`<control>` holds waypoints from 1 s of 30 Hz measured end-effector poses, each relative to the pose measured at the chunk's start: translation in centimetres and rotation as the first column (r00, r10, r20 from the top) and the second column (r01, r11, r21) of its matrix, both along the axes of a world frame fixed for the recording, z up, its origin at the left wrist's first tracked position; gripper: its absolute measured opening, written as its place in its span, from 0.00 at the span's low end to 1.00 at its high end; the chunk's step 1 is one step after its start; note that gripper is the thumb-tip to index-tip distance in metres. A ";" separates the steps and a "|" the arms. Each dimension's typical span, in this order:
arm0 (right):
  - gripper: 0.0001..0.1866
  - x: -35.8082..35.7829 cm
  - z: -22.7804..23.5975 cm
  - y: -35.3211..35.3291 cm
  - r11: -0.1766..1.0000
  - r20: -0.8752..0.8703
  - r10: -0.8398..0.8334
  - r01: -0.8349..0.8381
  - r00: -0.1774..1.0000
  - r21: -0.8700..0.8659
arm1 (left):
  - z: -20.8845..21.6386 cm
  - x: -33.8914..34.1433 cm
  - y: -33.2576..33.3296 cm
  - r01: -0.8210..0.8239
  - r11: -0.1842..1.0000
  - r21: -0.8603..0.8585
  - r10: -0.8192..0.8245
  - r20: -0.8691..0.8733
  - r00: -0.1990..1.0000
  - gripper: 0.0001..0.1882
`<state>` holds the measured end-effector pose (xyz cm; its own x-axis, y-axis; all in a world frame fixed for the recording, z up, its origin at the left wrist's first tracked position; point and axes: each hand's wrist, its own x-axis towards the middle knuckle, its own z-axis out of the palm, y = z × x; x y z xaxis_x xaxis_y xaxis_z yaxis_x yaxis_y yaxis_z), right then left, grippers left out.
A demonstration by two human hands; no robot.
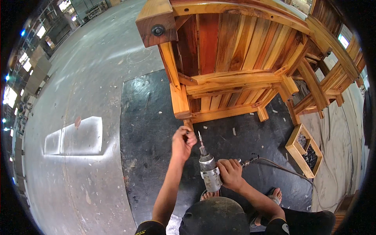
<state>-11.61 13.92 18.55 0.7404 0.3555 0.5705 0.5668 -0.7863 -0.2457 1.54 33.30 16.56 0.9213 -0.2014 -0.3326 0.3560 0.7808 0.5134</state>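
My right hand [231, 172] grips a silver air-powered screwdriver [209, 172], its slim bit pointing away from me. A hose runs from the tool's right side. My left hand [184, 141] is closed, fingertips pinched together at the end of a wooden leg [188, 124]; a small dark thing seems to be between them, too small to make out. Beyond both hands lies a tipped-over wooden chair [235, 78] with slats in mixed brown tones. One of its leg ends carries a round black foot pad [158, 30]. The bit's tip stands apart from the wood.
A wooden box [305, 152] with two compartments of small metal and black parts sits at the right. The air hose [282, 166] trails past it. Under the chair lies a black mat [149, 156] with scattered pale scraps. More wooden furniture [325, 82] stands at the far right.
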 end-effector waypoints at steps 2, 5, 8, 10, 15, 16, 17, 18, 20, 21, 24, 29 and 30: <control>0.15 -0.1 -0.1 0.2 0.999 -0.023 0.037 -0.037 0.999 0.005 | 2.2 -0.4 2.1 -0.062 0.998 0.005 0.062 0.036 0.997 0.06; 0.16 -0.2 -0.3 0.4 0.998 -0.020 0.049 -0.050 0.999 -0.030 | 4.8 -1.0 3.6 -0.078 0.995 0.067 0.072 0.090 0.993 0.09; 0.21 -0.3 -0.4 0.5 0.996 -0.010 0.088 -0.088 0.996 -0.032 | 4.6 -1.1 4.9 -0.024 1.000 0.015 0.021 0.160 0.987 0.13; 0.21 -0.5 -0.3 0.7 0.996 -0.011 0.084 -0.084 0.996 -0.024 | 4.5 -1.1 5.1 0.035 0.998 -0.053 -0.024 0.193 0.981 0.14; 0.21 -0.6 -0.5 0.6 0.996 -0.006 0.081 -0.081 0.997 -0.025 | 5.2 -1.2 4.4 -0.020 0.956 0.294 -0.020 0.134 0.991 0.14; 0.21 -0.5 -0.4 0.6 0.997 -0.007 0.076 -0.076 0.997 -0.030 | 5.2 -1.1 4.4 -0.019 0.956 0.293 -0.021 0.134 0.991 0.14; 0.21 -0.6 -0.3 0.6 0.997 -0.008 0.071 -0.072 0.997 -0.034 | 5.1 -1.1 4.5 -0.019 0.960 0.278 -0.027 0.160 0.987 0.13; 0.21 -0.6 -0.3 0.6 0.997 -0.008 0.071 -0.071 0.997 -0.034 | 5.0 -1.0 4.6 -0.019 0.965 0.263 -0.032 0.186 0.982 0.13; 0.19 -0.8 -0.2 0.7 0.998 -0.048 0.059 -0.061 0.997 -0.030 | 4.6 -0.6 5.2 0.016 0.971 0.239 -0.067 0.204 0.977 0.12; 0.19 -0.8 0.0 0.8 0.998 -0.048 0.060 -0.062 0.997 -0.028 | 4.5 -0.5 5.4 0.053 0.975 0.214 -0.102 0.224 0.969 0.12; 0.19 -0.8 0.1 0.8 0.996 -0.063 0.079 -0.081 0.995 -0.036 | 6.7 -0.3 4.9 0.183 0.934 0.308 -0.249 0.192 0.949 0.13; 0.19 -0.7 -0.1 0.9 0.992 -0.066 0.095 -0.100 0.993 -0.073 | 8.3 0.1 4.8 0.311 0.853 0.418 -0.407 0.164 0.898 0.14; 0.19 -0.7 -0.2 0.9 0.993 -0.064 0.093 -0.097 0.994 -0.073 | 8.6 0.2 4.9 0.344 0.834 0.433 -0.447 0.163 0.879 0.14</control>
<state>-12.29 14.86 18.38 0.7336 0.4663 0.4943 0.6258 -0.7473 -0.2237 1.71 38.16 25.18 0.8506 -0.4720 -0.2316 0.4121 0.3251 0.8512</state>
